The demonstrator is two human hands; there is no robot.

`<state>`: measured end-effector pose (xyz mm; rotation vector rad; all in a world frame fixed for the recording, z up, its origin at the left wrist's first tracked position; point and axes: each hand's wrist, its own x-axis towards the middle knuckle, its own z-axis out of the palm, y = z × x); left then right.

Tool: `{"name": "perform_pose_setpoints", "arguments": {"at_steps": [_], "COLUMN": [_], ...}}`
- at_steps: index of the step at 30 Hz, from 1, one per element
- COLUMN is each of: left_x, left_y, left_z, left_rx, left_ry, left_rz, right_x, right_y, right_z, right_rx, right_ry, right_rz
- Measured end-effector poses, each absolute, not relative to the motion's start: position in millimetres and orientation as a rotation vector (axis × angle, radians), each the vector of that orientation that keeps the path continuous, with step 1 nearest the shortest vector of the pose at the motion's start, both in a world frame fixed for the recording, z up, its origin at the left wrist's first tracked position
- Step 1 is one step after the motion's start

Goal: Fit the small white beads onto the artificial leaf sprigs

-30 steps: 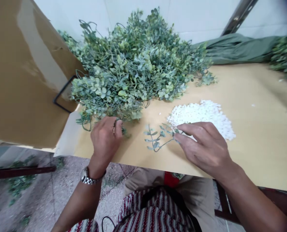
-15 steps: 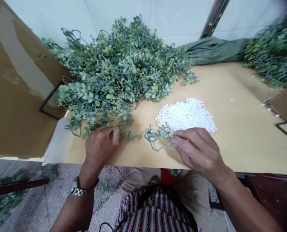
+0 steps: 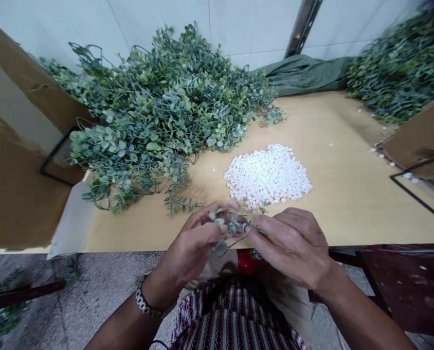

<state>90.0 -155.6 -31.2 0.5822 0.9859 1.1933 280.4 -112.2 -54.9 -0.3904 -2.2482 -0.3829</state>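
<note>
tabletop (image 3: 334,170) behind; right hand (image 3: 293,245) part-hides sprig (image 3: 233,224) (blurred)

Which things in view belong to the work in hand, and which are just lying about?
Seemingly part of the job:
leafy sprig, pinched by the right hand, left hand at its leaves
large leafy heap
pile of white pieces

Seemingly lying about:
green cloth
greenery on the floor

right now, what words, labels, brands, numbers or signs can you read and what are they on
None: no readable text anywhere in view.
Wristwatch: any marking is too small to read.
Left cardboard and right cardboard: no legible print.
Leafy sprig and white pieces: no readable tag or lettering.
</note>
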Motion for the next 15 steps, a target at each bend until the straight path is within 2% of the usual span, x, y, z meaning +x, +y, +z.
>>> {"name": "perform_pose_setpoints", "arguments": {"at_steps": [5,10,15], "left_x": [110.1,120.2,126.6], "left_y": [-150.6,-150.4,-149.6], "left_z": [-39.4,-49.0,-52.9], "left_rx": [0.334,0.332,0.387], "left_ry": [0.964,0.973,0.91], "left_rz": [1.235,1.378,1.235], "right_x": [280.8,280.1,277.4], "right_y": [-117.3,-123.4,-127.0], "right_z": [-62.7,-73.8,-76.3], "right_rx": [-0.358,-0.343,-0.294], "right_ry": [-2.281,-2.277,-2.254], "right_rz": [-0.335,-0.239,-0.149]}}
